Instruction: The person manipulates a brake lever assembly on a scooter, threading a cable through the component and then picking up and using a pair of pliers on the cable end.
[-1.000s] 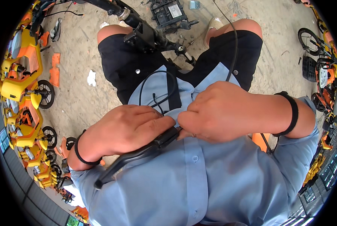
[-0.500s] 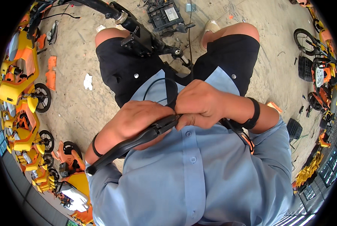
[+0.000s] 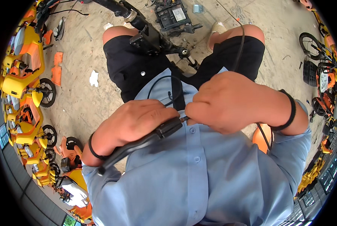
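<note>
In front of my shirt, my left hand (image 3: 136, 119) is closed around a black brake lever (image 3: 132, 146), its long blade slanting down to the left past my wrist. Beside the lever's inner end, my right hand (image 3: 230, 100) is closed in a pinch on a thin cable (image 3: 185, 119). A short piece of that cable shows between the lever and my fingers; its grip point is hidden by them. A thin black wire (image 3: 157, 81) loops above my left hand. Another dark cable (image 3: 239, 52) runs up from behind my right hand across my thigh.
A black scooter frame part (image 3: 149, 39) stands between my knees. Beyond it lies a black plastic tray-like part (image 3: 174, 17). Yellow scooters (image 3: 21, 84) line the left side. Orange panels (image 3: 56, 69) and a white scrap (image 3: 94, 78) lie on the floor. A black basket (image 3: 310, 72) lies at right.
My right hand has drawn away to the right from the lever's end, baring a short piece of cable. The dark cable over my right thigh has swung rightward. My left hand still holds the lever.
</note>
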